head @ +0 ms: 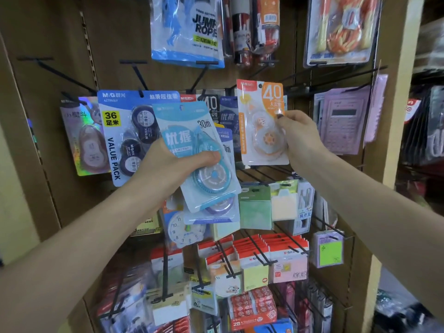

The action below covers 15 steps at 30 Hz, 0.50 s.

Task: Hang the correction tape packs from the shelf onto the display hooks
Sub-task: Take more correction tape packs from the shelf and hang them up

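Right hand (299, 135) pinches the orange pack (262, 121) by its right edge near the display's upper hooks, left hand (173, 164) clamps the blue packs (204, 159) mid-blister: likely light, stiff card, slick film, so grip edges and keep the hang hole clear.

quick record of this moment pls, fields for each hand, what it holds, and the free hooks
left hand: grip on blue 30m pack, a purple pack stacked behind it
right hand: grip on right edge of orange 40 pack, held upright at the hook row
orange pack on a hook: cannot tell
bare hooks: upper left of the board
already hung: 36 value pack
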Tool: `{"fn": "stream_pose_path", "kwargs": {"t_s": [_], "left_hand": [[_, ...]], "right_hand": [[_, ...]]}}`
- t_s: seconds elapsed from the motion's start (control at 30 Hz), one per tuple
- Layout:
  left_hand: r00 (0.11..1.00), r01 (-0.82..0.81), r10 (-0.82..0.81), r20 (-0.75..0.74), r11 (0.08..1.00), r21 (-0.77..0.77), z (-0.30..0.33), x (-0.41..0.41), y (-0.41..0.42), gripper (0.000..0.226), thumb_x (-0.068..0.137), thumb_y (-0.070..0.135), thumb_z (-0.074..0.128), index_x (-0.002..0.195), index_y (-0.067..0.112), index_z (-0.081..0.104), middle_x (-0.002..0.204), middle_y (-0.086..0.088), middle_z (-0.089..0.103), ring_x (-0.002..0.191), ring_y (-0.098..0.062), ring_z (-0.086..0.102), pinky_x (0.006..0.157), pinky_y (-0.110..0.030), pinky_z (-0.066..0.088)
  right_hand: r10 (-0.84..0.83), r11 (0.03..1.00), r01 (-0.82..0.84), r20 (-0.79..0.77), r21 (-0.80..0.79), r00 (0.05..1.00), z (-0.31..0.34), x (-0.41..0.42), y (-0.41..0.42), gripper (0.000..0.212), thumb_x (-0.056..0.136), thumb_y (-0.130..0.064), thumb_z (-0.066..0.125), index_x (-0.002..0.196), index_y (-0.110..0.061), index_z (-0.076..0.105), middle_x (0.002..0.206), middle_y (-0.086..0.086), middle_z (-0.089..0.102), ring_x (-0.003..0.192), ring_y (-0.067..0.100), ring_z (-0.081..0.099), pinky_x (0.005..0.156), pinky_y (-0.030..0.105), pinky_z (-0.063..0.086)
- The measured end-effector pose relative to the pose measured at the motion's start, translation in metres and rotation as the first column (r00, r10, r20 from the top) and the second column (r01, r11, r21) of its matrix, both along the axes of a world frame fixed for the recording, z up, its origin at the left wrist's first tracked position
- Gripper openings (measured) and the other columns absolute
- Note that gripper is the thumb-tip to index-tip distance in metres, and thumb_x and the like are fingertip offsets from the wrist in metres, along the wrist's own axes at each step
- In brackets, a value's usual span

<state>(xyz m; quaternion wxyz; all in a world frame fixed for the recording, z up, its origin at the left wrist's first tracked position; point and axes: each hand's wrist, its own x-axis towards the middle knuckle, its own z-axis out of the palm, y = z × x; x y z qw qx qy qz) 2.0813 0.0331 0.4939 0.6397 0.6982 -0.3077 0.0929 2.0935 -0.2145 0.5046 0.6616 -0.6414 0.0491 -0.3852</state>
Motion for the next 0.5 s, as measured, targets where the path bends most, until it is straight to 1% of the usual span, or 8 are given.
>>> {"fn": "stream_pose_path", "kwargs": {"t_s": [0.1,0.17,0.23,0.3,0.37,0.43,0.47,0.5], "left_hand": [[1.0,0.017,-0.017,0.019,1.0,0.027,0.002,0.0,-0.003,0.025,0.082,0.011,0.081,0.1,0.026,0.071,0.094,0.009,0.08,0.087,-0.011,0.077,0.076,-0.033,0.061],[0.999,0.021,-0.022,0.032,0.999,0.036,0.003,0.0,-0.006,0.025,0.082,0.01,0.081,0.099,0.025,0.071,0.095,0.009,0.08,0.089,-0.011,0.077,0.079,-0.032,0.063],[0.998,0.031,-0.033,0.05,0.998,0.051,0.004,0.002,-0.01,0.026,0.08,0.008,0.082,0.099,0.023,0.072,0.096,0.007,0.08,0.09,-0.013,0.077,0.077,-0.028,0.063],[0.997,0.028,-0.034,0.069,0.997,0.075,0.005,0.005,-0.013,0.028,0.079,0.008,0.084,0.102,0.019,0.072,0.098,0.004,0.08,0.092,-0.014,0.077,0.081,-0.032,0.063],[0.996,0.017,-0.026,0.086,0.995,0.098,0.006,0.008,-0.015,0.03,0.077,0.011,0.085,0.103,0.02,0.073,0.099,0.005,0.08,0.092,-0.012,0.077,0.086,-0.037,0.062],[0.993,0.013,-0.027,0.114,0.993,0.12,0.005,0.011,-0.018,0.03,0.077,0.012,0.086,0.103,0.021,0.073,0.098,0.007,0.08,0.091,-0.01,0.076,0.085,-0.034,0.062],[0.992,0.015,-0.031,0.125,0.992,0.128,0.005,0.012,-0.019,0.031,0.077,0.012,0.087,0.103,0.021,0.073,0.098,0.007,0.08,0.09,-0.008,0.076,0.083,-0.031,0.062],[0.991,0.017,-0.035,0.133,0.991,0.134,0.004,0.013,-0.02,0.031,0.076,0.012,0.087,0.103,0.021,0.073,0.097,0.008,0.08,0.089,-0.007,0.076,0.08,-0.027,0.062]], "right_hand": [[-0.046,0.999,0.046,0.006,-0.001,0.999,-0.001,0.0,-0.003,0.009,0.105,-0.027,0.056,0.102,-0.035,0.059,0.121,-0.006,0.068,0.106,0.015,0.069,0.089,0.04,0.058],[-0.073,0.997,0.073,0.009,-0.015,0.997,0.0,0.003,-0.005,0.008,0.105,-0.027,0.056,0.106,-0.034,0.059,0.123,-0.006,0.067,0.106,0.015,0.067,0.087,0.037,0.057],[-0.102,0.994,0.102,0.019,-0.037,0.995,0.0,0.007,-0.007,0.01,0.105,-0.025,0.055,0.114,-0.028,0.06,0.119,-0.006,0.065,0.097,0.011,0.064,0.075,0.029,0.052],[-0.103,0.993,0.103,0.006,-0.061,0.995,0.001,0.012,-0.009,0.014,0.105,-0.022,0.055,0.118,-0.023,0.06,0.111,-0.006,0.063,0.088,0.006,0.059,0.067,0.025,0.046],[-0.091,0.993,0.087,-0.049,-0.079,0.995,0.003,0.019,-0.008,0.014,0.104,-0.022,0.057,0.116,-0.023,0.061,0.117,-0.003,0.065,0.093,0.012,0.062,0.073,0.03,0.053],[-0.078,0.995,0.072,-0.091,-0.065,0.993,0.006,0.027,-0.007,0.012,0.102,-0.022,0.058,0.112,-0.023,0.063,0.127,0.004,0.065,0.106,0.024,0.066,0.087,0.041,0.059],[-0.076,0.996,0.07,-0.1,-0.061,0.992,0.007,0.031,-0.007,0.011,0.102,-0.022,0.058,0.111,-0.023,0.063,0.128,0.006,0.065,0.11,0.027,0.066,0.091,0.043,0.059],[-0.081,0.995,0.074,-0.103,-0.071,0.991,0.008,0.037,-0.008,0.011,0.102,-0.023,0.058,0.112,-0.023,0.062,0.129,0.006,0.065,0.112,0.027,0.065,0.089,0.041,0.058]]}}
